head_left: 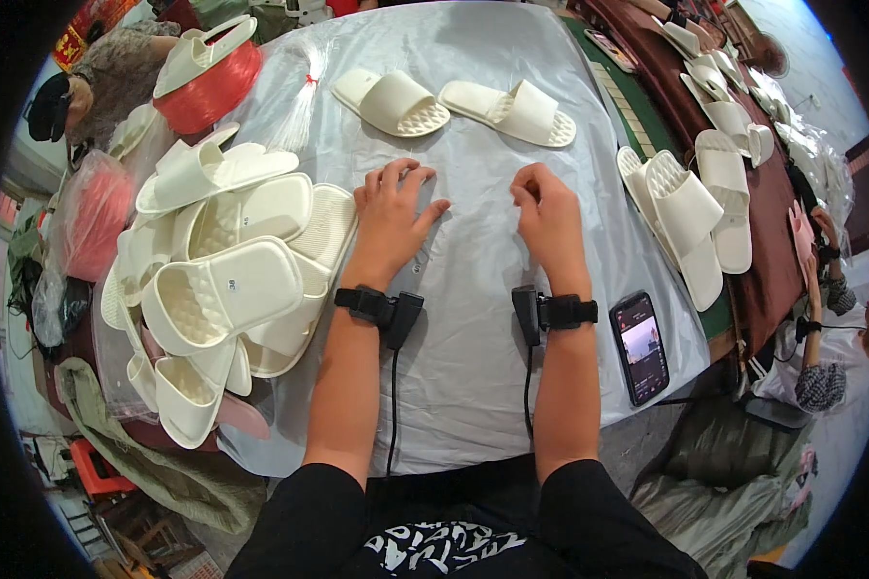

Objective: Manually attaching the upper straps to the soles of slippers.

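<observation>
My left hand (393, 207) lies on the grey sheet covering the table, fingers spread and holding nothing. Opposite it, my right hand (549, 214) rests with its fingers curled in; nothing shows in them. Two cream slippers stand apart from both hands, just beyond them: the left slipper (393, 101) and the right slipper (514, 111), toes turned away from each other. Close to my left forearm is a heap of cream slippers (224, 289), several of them piled loosely. A phone (639, 347) with a lit screen lies beside my right forearm.
Several slippers (684, 201) lean at the table's right edge. A bundle of clear strands (306, 96) lies far left, near a red spool (208, 89) with a slipper on top. Other people work at both sides. A brown bench (758, 232) stands to the right.
</observation>
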`<state>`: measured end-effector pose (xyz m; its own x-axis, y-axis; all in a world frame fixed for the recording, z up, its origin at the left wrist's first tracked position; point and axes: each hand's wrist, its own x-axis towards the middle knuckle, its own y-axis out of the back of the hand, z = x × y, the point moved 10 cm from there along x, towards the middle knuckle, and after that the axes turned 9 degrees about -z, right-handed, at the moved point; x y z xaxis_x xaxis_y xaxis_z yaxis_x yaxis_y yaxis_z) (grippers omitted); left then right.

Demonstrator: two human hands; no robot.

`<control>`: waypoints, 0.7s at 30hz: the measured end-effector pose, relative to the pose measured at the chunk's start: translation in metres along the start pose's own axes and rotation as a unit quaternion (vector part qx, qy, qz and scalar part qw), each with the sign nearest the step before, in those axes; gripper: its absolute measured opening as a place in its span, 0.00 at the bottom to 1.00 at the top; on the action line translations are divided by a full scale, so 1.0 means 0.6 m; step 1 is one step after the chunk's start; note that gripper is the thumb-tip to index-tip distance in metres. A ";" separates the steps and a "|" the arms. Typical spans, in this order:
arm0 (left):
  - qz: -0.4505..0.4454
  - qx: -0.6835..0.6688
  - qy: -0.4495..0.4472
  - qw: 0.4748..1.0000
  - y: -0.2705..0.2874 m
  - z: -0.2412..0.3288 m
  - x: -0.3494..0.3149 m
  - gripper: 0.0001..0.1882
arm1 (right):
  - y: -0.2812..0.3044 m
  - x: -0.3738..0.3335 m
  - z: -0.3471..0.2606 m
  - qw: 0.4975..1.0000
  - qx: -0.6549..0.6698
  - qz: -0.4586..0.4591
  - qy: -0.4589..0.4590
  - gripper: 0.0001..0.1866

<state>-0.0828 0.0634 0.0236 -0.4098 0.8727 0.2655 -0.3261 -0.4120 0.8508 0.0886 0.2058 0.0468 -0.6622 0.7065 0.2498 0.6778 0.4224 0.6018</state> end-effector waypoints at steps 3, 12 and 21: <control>0.012 -0.011 -0.009 1.000 0.000 0.000 -0.001 0.20 | 0.043 -0.002 0.015 0.984 0.149 0.095 0.006 0.07; 0.028 -0.010 0.008 1.000 -0.005 -0.005 0.001 0.18 | 0.098 -0.009 0.083 0.684 0.714 0.120 0.088 0.11; 0.020 0.003 0.018 1.000 -0.006 -0.010 0.004 0.18 | 0.151 -0.029 0.099 0.680 0.688 0.219 0.129 0.19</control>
<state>-0.0877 0.0651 0.0185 -0.4527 0.8457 0.2825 -0.3036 -0.4441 0.8430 0.1801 0.2656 0.0519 -0.2136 0.8874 0.4086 0.3677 0.4605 -0.8079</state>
